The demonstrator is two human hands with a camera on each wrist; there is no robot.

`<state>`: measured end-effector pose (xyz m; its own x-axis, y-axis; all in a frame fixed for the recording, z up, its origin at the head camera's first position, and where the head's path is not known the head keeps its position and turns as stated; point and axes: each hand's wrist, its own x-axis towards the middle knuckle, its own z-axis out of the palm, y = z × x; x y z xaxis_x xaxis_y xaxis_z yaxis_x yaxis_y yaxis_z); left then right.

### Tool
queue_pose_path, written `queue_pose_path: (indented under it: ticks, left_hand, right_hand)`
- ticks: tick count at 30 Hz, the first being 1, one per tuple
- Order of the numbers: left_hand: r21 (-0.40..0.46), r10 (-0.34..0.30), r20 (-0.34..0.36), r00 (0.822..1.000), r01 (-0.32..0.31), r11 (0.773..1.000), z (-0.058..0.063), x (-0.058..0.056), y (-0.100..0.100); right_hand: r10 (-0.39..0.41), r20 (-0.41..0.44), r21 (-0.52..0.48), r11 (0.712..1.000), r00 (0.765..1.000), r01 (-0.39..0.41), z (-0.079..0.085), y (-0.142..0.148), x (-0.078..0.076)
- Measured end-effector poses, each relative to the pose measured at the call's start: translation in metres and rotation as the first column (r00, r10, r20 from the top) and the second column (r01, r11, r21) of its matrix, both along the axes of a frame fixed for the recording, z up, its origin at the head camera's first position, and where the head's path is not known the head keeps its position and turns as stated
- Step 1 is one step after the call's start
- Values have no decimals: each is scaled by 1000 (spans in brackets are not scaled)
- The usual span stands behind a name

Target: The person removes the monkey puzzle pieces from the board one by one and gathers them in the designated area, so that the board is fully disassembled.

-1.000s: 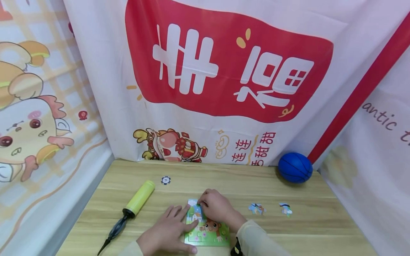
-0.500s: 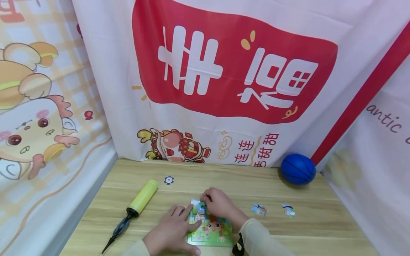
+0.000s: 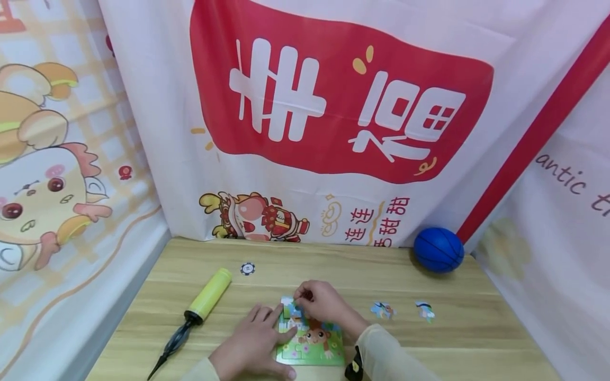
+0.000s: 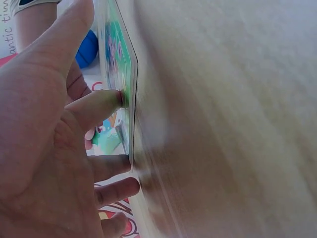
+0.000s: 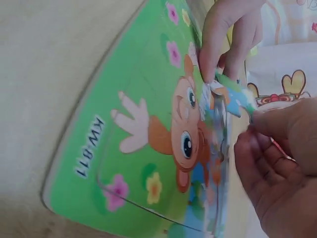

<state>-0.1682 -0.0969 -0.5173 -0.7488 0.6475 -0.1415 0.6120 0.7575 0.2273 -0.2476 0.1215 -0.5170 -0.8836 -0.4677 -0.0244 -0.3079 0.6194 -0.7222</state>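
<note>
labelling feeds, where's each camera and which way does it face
Head: head-worn, facing forward and down at the puzzle; shows left hand, right hand.
Left wrist: on that wrist, facing the puzzle's edge; shows both hands.
Right wrist: on that wrist, facing across the puzzle; shows both.
Head and left wrist share the blue ball.

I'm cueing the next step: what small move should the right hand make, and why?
Probably lower the puzzle piece flat onto the puzzle board: the right hand pinches it tilted up from the board's surface, while the left hand touches the board's left side, perhaps steadying it.
</note>
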Motion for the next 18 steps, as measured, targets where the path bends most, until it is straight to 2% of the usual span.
queue_pose_path:
  ticks: [3, 7, 12, 18]
  left_hand:
    - [13, 11, 6, 1000, -11, 1000, -1, 1, 0]
    - [12, 7, -12, 1000, -7, 1000, -4, 0, -2]
    - [-23, -18, -22, 1000, 17, 1000, -5, -2, -10]
    - [-19, -37, 21, 999, 38, 999, 1, -2, -19]
  right_hand:
    - [-37, 93, -115, 992, 995, 48, 0, 13, -2]
    - [-88, 235, -241, 960, 968, 145, 3, 52, -6]
    - [-136, 332, -266, 936, 933, 231, 3, 103, -6]
    - [-117, 357, -232, 950, 927, 210, -1, 126, -3]
